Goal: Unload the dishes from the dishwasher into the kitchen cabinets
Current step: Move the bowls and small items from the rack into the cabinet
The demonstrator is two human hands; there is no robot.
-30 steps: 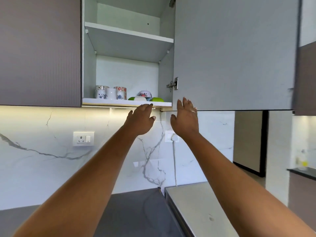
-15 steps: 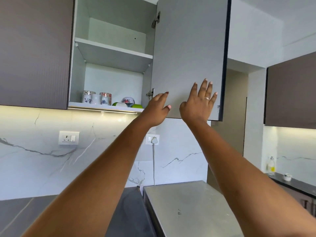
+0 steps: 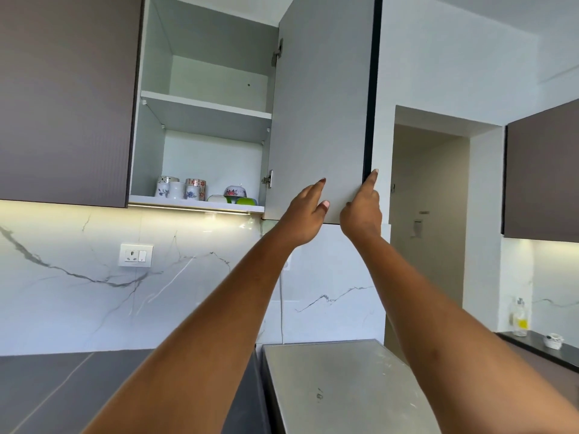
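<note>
Bright, even light overall. Warm light strip (image 3: 191,210) under the cabinet (image 3: 150,136) glows on the marble backsplash (image 3: 78,296); same glow far right. Dull sheen on the steel surface (image 3: 344,386). Wide-angle bending at the edges. Forearms (image 3: 200,355) close to the camera, slightly soft; mild compression smear.

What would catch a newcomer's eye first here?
The open cabinet door stands at centre, with the left hand at its inner face and the right hand at its outer edge, both near the bottom corner. Next come the patterned cups and bowls on the lower shelf, left of the door.
</note>
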